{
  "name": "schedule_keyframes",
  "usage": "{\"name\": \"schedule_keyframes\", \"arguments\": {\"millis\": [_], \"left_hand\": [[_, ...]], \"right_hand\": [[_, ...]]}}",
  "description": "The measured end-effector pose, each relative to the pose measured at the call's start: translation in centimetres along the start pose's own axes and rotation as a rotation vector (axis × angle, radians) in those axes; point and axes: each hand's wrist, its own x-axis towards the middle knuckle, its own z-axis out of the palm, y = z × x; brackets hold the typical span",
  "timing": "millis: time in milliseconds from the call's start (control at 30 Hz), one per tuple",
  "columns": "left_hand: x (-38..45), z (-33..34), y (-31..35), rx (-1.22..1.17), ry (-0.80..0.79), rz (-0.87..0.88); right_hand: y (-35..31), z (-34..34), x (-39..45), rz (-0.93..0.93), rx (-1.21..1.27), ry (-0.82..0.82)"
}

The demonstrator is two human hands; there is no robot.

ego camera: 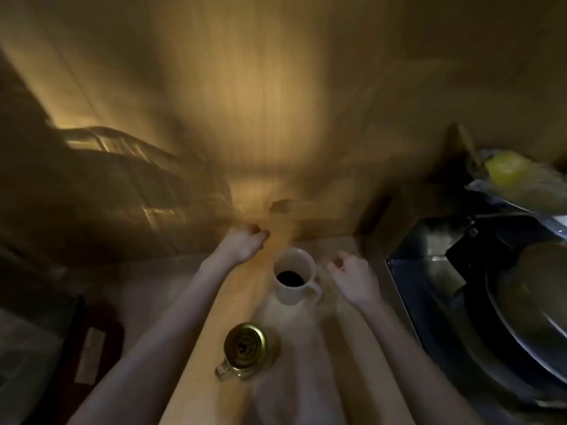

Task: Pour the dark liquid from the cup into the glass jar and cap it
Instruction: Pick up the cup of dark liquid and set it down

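A white cup [296, 276] with a handle on its right stands on the wooden counter, dark liquid showing inside. Nearer to me stands a glass jar [244, 352] with a side handle, its gold lid on top. My left hand [245, 245] hovers to the upper left of the cup, fingers curled with nothing in them. Just right of the cup my right hand [352, 279] is held with fingers apart and bent, holding nothing. Neither hand touches the cup. The view is blurred.
A sink [435, 271] with a large metal pan [530, 308] lies to the right. Above it sits a tray holding something yellow [506, 167]. A wire rack [129, 179] stands at the left, a dark red object [92, 348] at the lower left. A wooden wall lies ahead.
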Motion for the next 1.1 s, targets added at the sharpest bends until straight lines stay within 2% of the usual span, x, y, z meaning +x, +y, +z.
{"name": "schedule_keyframes", "arguments": {"millis": [100, 233, 333, 500, 600, 867, 967, 1100], "left_hand": [[0.6, 2.2, -1.3, -0.052, -0.019, -0.059], [1.1, 5.2, -2.5, -0.112, -0.064, -0.155], [1.4, 6.4, -2.9, -0.224, -0.103, -0.18], [0.8, 7.5, -3.2, -0.553, -0.116, -0.221], [0.5, 7.8, -3.1, -0.637, -0.126, -0.216], [-1.0, 8.1, -1.7, -0.675, -0.1, -0.293], [-2.8, 8.3, -0.9, -0.614, -0.064, -0.248], [-6.8, 9.8, 0.1, -0.491, 0.044, -0.102]], "right_hand": [[1.8, 2.7, -0.2, 0.062, 0.105, 0.006], [3.2, 5.5, -0.7, 0.096, 0.256, -0.106], [3.8, 6.9, -1.0, 0.038, 0.272, -0.086], [3.4, 8.1, -1.8, 0.03, 0.391, -0.007], [3.4, 8.2, -1.8, 0.016, 0.389, 0.012], [3.5, 6.8, -2.9, 0.026, 0.502, 0.07], [4.4, 6.0, -3.9, 0.021, 0.495, 0.126], [5.8, 5.2, -6.2, 0.008, 0.517, 0.251]]}}
